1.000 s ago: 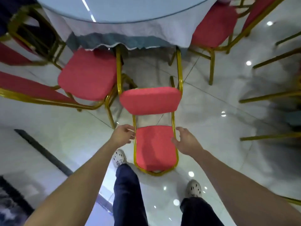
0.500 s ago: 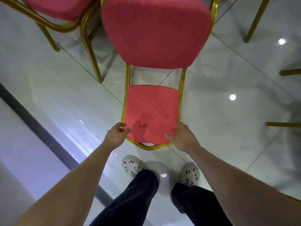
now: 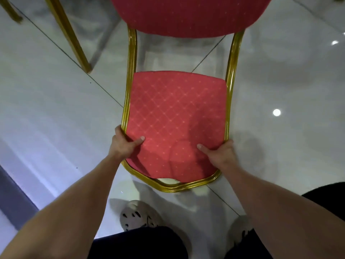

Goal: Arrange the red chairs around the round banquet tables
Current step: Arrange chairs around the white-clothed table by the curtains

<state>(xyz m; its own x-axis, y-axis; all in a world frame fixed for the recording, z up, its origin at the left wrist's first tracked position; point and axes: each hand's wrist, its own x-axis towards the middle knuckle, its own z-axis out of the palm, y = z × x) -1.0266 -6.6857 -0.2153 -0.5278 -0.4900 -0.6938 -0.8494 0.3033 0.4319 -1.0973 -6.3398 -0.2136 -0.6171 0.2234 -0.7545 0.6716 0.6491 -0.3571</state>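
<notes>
Just ahead of pale shoes (image 3: 138, 215) on a glossy tiled floor (image 3: 56, 109), a person grips a chair (image 3: 177, 113) by its backrest. It has red diamond-patterned padding in a gold tube frame, with the seat beyond. The left hand (image 3: 122, 144) and right hand (image 3: 219, 155) clasp the frame's two near corners — thumbs flat on the padding, fingers curled behind. Half a second earlier the hands barely touched the rim — the chair now looms closer. Another chair's leg (image 3: 74, 43) stands far left.

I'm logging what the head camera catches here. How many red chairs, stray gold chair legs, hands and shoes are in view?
Red chair: 1
Gold legs of other chairs: 2
Hands: 2, left hand and right hand, both gripping the backrest
Shoes: 2
Total: 7
</notes>
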